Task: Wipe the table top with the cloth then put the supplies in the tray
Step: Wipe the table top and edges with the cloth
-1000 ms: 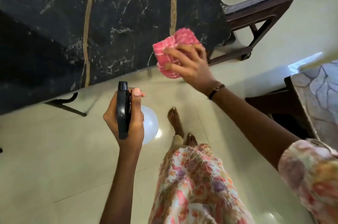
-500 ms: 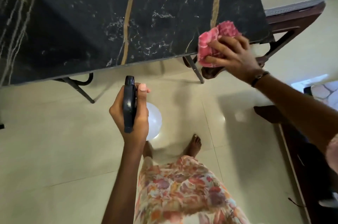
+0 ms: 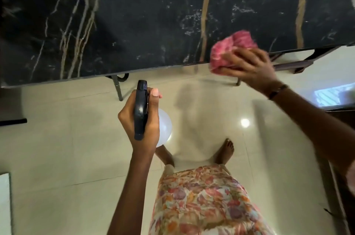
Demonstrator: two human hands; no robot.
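Nearest to me, at the bottom of the view, I see one floral-patterned garment [image 3: 201,202] and two bare feet: one foot [image 3: 225,151] is in plain sight on the pale tiled floor [image 3: 63,148], the other is mostly hidden behind my left forearm.

I count two hands, one spray bottle and one cloth. My left hand [image 3: 143,123] is raised over the floor in front of me, forearm running up from the bottom edge. Its fingers are wrapped tight around the black trigger head of the spray bottle [image 3: 141,110], with the thumb lying along the right side, its pink nail showing near the top. The bottle's round white body peeks out to the right, beneath the hand.

My right hand [image 3: 249,67] reaches in from the right side, with a dark band [image 3: 277,90] on the wrist. Its fingers are spread and curled over a bunched cloth [image 3: 232,50], clutching it at the table's near edge, toward the right end. The cloth is pink-red with pale flecks, crumpled into a ball, and blurred; it overlaps the edge, though I cannot tell whether it presses on the surface.

Farthest off is one table top [image 3: 153,19]: black marble with white veins and tan streaks, standing on dark metal legs.
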